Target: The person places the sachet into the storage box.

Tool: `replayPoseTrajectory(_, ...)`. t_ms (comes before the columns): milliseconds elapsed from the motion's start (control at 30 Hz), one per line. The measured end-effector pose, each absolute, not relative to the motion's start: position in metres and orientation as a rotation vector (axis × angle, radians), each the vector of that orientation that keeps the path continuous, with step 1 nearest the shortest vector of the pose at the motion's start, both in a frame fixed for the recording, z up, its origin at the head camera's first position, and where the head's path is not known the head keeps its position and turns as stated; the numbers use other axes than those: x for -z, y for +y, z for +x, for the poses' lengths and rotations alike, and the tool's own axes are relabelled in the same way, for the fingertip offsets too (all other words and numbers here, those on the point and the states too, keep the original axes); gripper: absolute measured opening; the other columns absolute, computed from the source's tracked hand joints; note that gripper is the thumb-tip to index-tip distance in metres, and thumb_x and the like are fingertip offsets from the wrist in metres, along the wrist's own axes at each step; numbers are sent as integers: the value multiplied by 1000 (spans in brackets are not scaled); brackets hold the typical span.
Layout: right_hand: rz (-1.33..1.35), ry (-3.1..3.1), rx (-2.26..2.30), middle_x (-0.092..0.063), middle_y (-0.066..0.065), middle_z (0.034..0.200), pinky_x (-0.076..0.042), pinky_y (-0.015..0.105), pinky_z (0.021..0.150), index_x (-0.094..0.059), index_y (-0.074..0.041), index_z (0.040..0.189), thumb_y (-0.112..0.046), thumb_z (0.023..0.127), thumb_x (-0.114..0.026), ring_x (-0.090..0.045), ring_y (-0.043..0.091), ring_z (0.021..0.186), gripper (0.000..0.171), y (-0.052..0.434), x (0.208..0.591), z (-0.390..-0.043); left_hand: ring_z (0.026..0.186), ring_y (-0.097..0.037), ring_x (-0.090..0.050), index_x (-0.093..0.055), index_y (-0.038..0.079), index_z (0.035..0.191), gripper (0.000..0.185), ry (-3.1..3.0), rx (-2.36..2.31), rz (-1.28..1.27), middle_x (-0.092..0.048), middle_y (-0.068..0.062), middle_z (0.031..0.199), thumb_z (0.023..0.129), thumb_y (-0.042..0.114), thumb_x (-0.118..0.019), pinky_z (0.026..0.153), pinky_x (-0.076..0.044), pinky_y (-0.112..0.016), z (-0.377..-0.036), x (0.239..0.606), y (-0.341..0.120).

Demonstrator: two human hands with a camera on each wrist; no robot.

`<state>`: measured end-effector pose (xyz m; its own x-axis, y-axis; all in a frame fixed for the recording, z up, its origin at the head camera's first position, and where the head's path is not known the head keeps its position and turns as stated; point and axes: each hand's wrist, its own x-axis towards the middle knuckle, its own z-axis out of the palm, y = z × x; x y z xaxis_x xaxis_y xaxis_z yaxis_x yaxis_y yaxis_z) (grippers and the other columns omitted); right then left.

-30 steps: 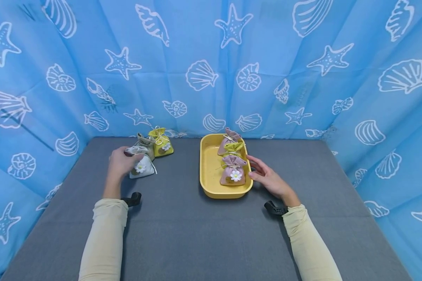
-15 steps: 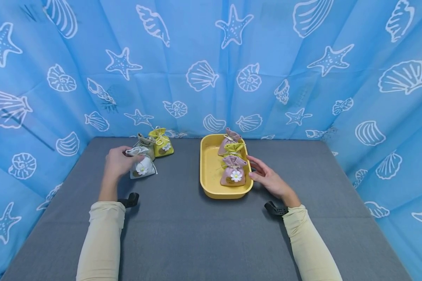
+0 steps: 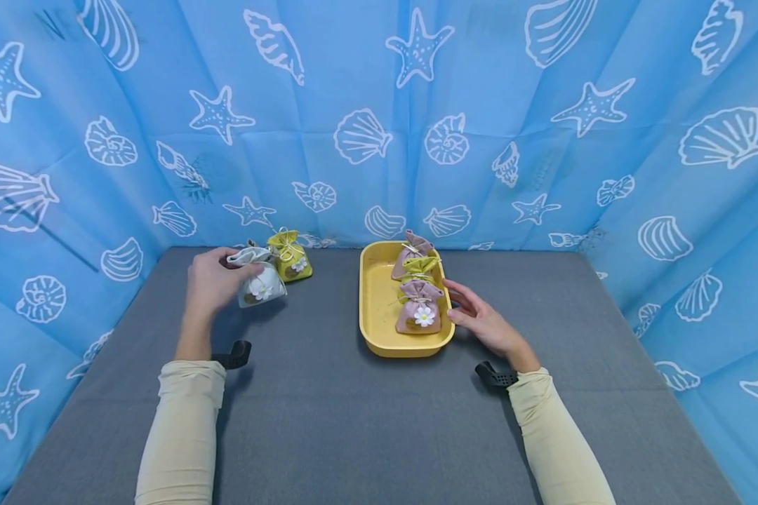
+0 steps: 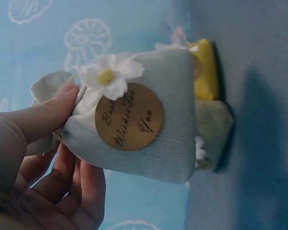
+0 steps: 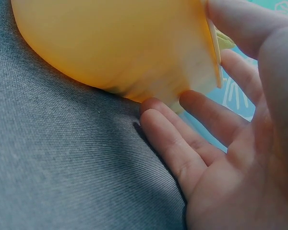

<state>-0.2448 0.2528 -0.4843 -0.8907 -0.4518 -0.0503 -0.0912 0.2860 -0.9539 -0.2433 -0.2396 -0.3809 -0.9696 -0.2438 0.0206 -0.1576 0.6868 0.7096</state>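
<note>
White pouch (image 3: 262,286) with a daisy and round brass tag is pinched at its gathered neck by the left hand (image 3: 210,284), held above the grey worktop (image 3: 328,407). Right hand (image 3: 483,322), fingers relaxed and holding nothing, touches the yellow tray (image 3: 374,308).

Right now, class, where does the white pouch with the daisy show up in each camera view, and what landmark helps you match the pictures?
Head: white pouch left of centre, gripped at its neck by the left hand.
Left wrist: fills the middle, round gold tag facing the camera.
Right wrist: not in it; only the yellow tray and right hand show.
Shared landmark: the grey table.
</note>
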Motion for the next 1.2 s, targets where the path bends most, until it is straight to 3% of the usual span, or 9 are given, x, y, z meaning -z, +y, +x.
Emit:
replayPoseTrajectory(200,-492,2248,1637,-17,16,171,-22,64,124,-20,-20,164,-24,107,-54,-18,42,158,67,253,484,-245,108,-34,-67,-62,5,137,69,-2671,1192,289,-70,-20,122,88,51,-75,75,-53,-37,-241,364,-230)
replayPoseTrajectory(400,-485,2259,1620,-18,16,171,-24,64,123,-20,-21,164,-26,107,-54,-20,42,157,67,254,486,-245,103,-29,-67,-65,6,134,62,-2608,1214,219,-71,-18,118,89,47,-74,67,-50,-26,-239,348,-219)
replayPoseTrajectory(667,-499,2251,1631,-17,17,171,-25,64,123,-19,-21,164,-26,107,-54,-20,42,157,67,253,486,-245,85,-4,-68,-71,9,119,39,-2483,1325,48,-74,-15,109,90,34,-78,64,-53,-17,-234,319,-190)
replayPoseTrajectory(933,-488,2250,1634,-18,16,171,-24,64,123,-20,-21,164,-22,107,-53,-20,41,157,66,253,484,-245,91,-18,-71,-72,10,116,33,-2500,1315,-84,-75,-11,108,89,28,-79,63,-51,-19,-242,291,-148)
replayPoseTrajectory(1200,-484,2243,1632,-18,17,171,-25,65,123,-20,-22,164,-26,106,-55,-22,42,156,67,253,483,-244,92,-18,-71,-71,12,115,31,-2572,1317,-174,-74,-6,107,89,26,-80,69,-56,-30,-262,286,-108)
